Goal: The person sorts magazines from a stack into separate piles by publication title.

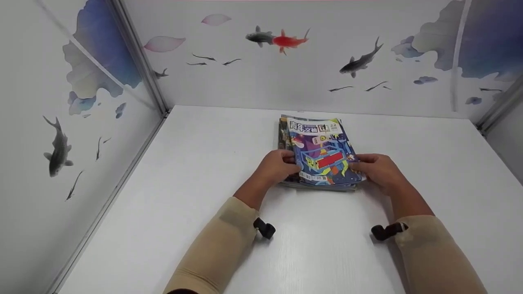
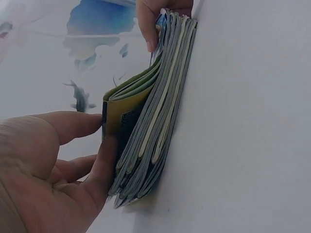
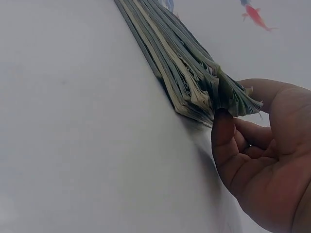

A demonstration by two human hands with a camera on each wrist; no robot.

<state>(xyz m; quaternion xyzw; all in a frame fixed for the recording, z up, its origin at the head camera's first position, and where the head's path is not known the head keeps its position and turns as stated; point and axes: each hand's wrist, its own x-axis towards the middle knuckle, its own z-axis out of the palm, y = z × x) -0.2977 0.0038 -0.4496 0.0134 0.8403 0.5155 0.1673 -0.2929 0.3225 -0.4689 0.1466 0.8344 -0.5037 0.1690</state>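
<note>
A stack of magazines (image 2: 165, 104) lies on the white table. On top is a magazine (image 1: 322, 141) with a colourful blue cover, a red block in its picture and large title characters. My left hand (image 1: 276, 167) pinches its left side, the thumb against the spine and a finger below. In the left wrist view, that side is raised from the stack and the magazine bows. Across from it, my right hand (image 1: 378, 169) pinches the right edge. The right wrist view has fanned page edges (image 3: 238, 99) between that thumb and fingers. Covers lower down are mostly hidden.
The white table (image 1: 196, 163) runs back to a wall (image 1: 286, 81) painted with fish and petals. A side wall (image 1: 24, 143) stands at the left, with a metal strip along the table edge. Small black devices (image 1: 264, 228) sit at both sleeve cuffs.
</note>
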